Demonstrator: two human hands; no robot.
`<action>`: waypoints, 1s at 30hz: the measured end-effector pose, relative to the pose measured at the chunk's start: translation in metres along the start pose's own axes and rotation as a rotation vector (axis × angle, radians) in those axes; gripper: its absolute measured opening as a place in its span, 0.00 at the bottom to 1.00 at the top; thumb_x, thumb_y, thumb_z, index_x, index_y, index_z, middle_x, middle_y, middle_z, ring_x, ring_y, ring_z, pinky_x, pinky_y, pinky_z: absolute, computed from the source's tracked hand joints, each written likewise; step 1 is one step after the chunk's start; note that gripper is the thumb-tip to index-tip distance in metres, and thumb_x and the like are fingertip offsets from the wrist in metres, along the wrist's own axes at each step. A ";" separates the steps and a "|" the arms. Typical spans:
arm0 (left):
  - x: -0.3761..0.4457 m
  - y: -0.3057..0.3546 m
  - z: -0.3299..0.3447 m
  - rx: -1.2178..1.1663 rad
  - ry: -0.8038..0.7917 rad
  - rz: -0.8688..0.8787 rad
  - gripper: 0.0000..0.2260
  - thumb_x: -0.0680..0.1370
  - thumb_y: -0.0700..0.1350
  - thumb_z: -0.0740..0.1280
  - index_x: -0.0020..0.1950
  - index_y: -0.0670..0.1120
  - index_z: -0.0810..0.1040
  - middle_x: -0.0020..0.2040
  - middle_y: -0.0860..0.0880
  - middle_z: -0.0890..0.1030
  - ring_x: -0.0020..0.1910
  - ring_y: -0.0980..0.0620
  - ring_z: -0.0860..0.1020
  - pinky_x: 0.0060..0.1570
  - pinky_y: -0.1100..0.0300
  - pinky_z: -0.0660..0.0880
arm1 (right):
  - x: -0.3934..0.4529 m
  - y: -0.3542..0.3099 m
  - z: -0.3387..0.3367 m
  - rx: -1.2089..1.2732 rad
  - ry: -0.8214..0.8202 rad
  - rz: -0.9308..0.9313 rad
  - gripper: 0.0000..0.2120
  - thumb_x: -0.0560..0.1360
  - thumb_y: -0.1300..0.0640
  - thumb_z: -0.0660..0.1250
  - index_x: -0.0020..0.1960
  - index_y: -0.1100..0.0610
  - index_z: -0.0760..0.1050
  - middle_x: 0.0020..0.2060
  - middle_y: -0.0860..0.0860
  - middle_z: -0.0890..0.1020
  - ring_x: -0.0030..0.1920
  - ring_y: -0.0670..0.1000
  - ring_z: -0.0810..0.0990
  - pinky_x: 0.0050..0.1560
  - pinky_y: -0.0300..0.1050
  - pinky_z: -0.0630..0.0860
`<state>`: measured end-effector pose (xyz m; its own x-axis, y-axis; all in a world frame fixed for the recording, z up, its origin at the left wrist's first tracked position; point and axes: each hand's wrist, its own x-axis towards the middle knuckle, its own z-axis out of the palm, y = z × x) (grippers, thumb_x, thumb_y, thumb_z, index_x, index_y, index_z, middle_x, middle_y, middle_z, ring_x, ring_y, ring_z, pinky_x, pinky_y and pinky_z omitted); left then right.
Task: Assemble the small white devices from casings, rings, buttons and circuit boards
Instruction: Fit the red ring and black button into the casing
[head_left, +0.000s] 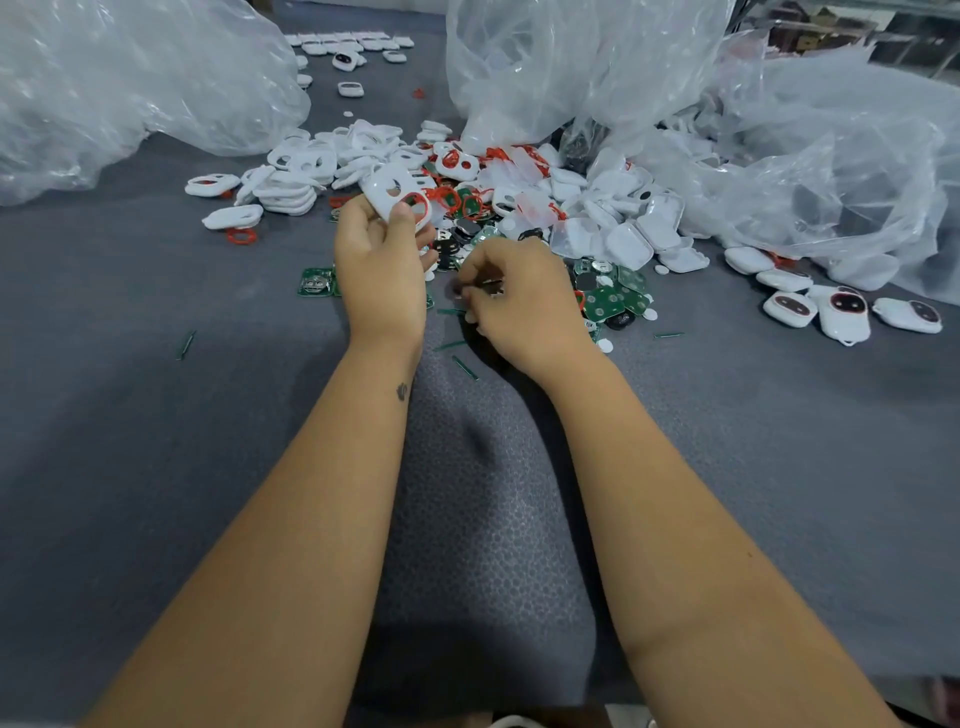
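Note:
My left hand (382, 260) holds up a white casing (390, 193) with two openings; a red ring sits in the right-hand opening, under my thumb. My right hand (519, 301) is curled low over the pile and pinches a small dark part (488, 287) at its fingertips; what the part is stays blurred. Beneath and beyond the hands lie green circuit boards (608, 301), loose red rings (241, 237), black buttons and white casings (291, 182).
Clear plastic bags (130, 78) rise at the back left, and another bag (831, 171) at the right. Three assembled white devices (844, 312) lie at the right. Another group of devices (348, 47) sits at the far back. Green slivers (185, 345) dot the grey foam mat (156, 467).

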<state>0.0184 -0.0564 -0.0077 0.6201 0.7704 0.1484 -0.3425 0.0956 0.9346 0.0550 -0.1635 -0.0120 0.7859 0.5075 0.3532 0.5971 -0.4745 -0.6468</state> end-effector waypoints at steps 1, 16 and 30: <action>-0.001 0.001 0.000 -0.007 -0.028 -0.003 0.06 0.81 0.38 0.60 0.49 0.47 0.75 0.45 0.51 0.82 0.46 0.52 0.81 0.47 0.57 0.80 | -0.001 -0.001 -0.003 0.131 0.034 0.047 0.09 0.73 0.67 0.65 0.46 0.55 0.79 0.37 0.46 0.80 0.42 0.46 0.80 0.47 0.42 0.76; -0.010 0.007 0.000 -0.219 -0.493 -0.254 0.07 0.80 0.36 0.64 0.51 0.43 0.81 0.42 0.47 0.86 0.40 0.51 0.84 0.39 0.66 0.78 | 0.000 -0.002 -0.027 0.940 0.262 0.290 0.06 0.74 0.70 0.68 0.49 0.62 0.78 0.38 0.56 0.84 0.41 0.54 0.82 0.51 0.52 0.80; -0.009 0.001 0.001 -0.062 -0.438 -0.198 0.05 0.78 0.34 0.66 0.50 0.40 0.81 0.43 0.47 0.85 0.44 0.55 0.83 0.45 0.65 0.79 | -0.002 -0.001 -0.024 0.858 0.210 0.269 0.09 0.73 0.70 0.70 0.53 0.68 0.78 0.40 0.56 0.85 0.38 0.47 0.83 0.40 0.37 0.77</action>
<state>0.0127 -0.0636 -0.0079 0.9120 0.3967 0.1039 -0.2208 0.2614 0.9396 0.0563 -0.1814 0.0044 0.9439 0.2772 0.1796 0.1325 0.1803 -0.9747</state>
